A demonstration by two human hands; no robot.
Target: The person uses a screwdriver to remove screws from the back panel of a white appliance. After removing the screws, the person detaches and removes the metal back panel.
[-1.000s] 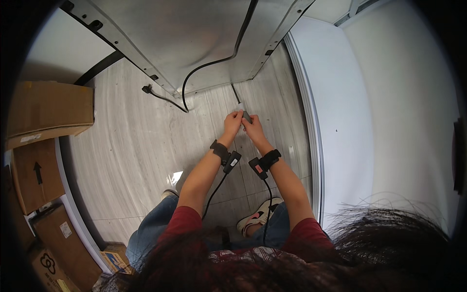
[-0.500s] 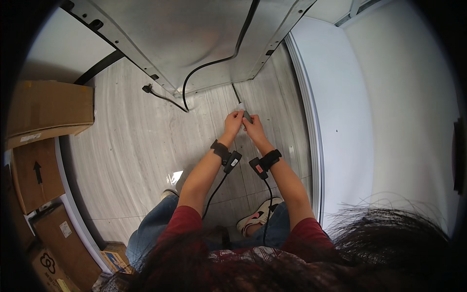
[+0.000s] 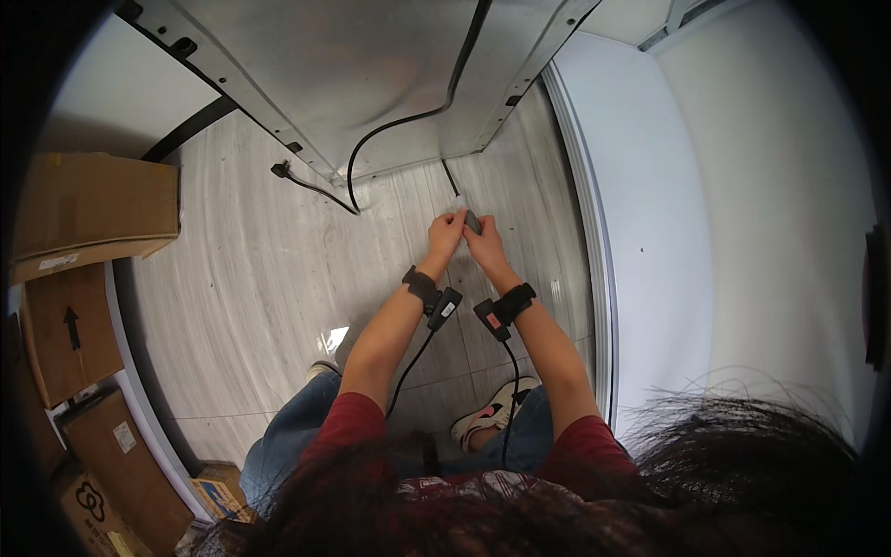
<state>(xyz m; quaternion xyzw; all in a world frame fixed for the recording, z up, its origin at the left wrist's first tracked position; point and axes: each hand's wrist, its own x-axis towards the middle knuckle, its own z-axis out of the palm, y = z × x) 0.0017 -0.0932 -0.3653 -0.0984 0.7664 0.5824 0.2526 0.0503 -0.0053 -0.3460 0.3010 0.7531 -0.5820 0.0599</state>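
Observation:
My left hand [image 3: 446, 234] and my right hand [image 3: 484, 245] meet over the floor, just in front of a large metal panel. Between them is a slim grey-and-white block [image 3: 473, 222], too small and covered to name more exactly. My left fingers are closed on its near-left side, and my right fingers pinch its grey part. From its far, pale end a thin black cord [image 3: 450, 174] runs to the foot of the panel. Another black cord hangs down the panel and lies on the floor to the left, ending in a black plug [image 3: 280, 170], apart from both hands.
The metal panel [image 3: 343, 65] stands upright ahead. Cardboard boxes [image 3: 102, 209] are stacked along the left. A white wall and ledge [image 3: 640, 232] with a metal rail border the right. Wrist straps [image 3: 515, 303] with trailing cables are on my forearms; my shoes stand on the grey floor.
My right fingers have shifted slightly on the grey part of the block. The left hand and the cords look nearly unchanged.

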